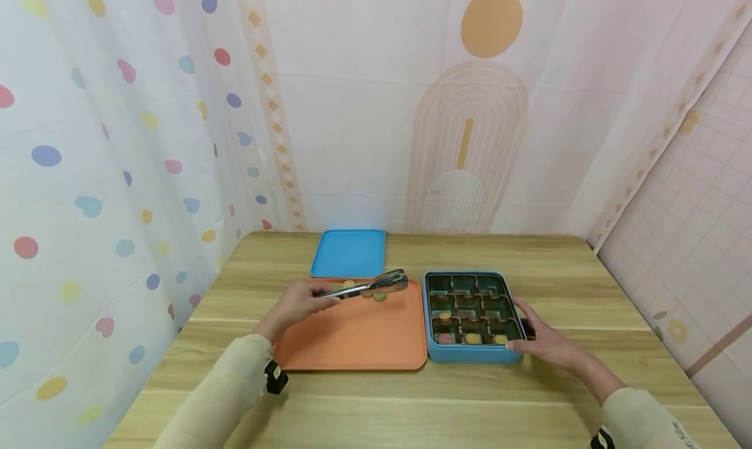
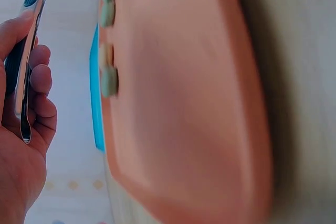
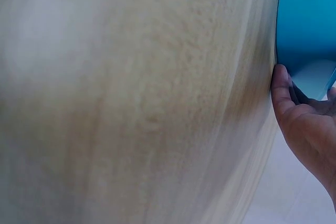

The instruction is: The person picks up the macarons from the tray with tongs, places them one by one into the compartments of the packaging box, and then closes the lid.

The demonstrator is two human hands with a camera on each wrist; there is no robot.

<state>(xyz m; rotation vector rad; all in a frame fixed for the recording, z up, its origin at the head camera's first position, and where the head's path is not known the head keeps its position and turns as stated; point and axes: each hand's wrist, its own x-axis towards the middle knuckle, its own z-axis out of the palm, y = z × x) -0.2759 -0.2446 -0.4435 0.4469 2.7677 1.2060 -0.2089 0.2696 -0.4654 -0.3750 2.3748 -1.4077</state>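
Observation:
Metal tongs with dark grips (image 1: 365, 288) are held in my left hand (image 1: 301, 303), above the far part of an orange tray (image 1: 358, 338). Their tips point right, and no item shows between them. Several green and cream macarons (image 2: 109, 81) lie along the tray's far edge, partly hidden by the tongs in the head view. My right hand (image 1: 548, 342) holds the right side of a blue box (image 1: 476, 354), thumb at its near corner. Inside sits a dark divided insert (image 1: 468, 302). A pink macaron (image 1: 446, 338) and yellow ones (image 1: 472, 338) occupy the front row; another yellow one (image 1: 444, 316) is in the middle-left compartment.
A blue square lid (image 1: 351, 253) lies flat behind the tray. The box stands just right of the tray on a wood-grain table (image 1: 376, 410). Patterned curtains (image 1: 352, 109) hang behind the table and at both sides.

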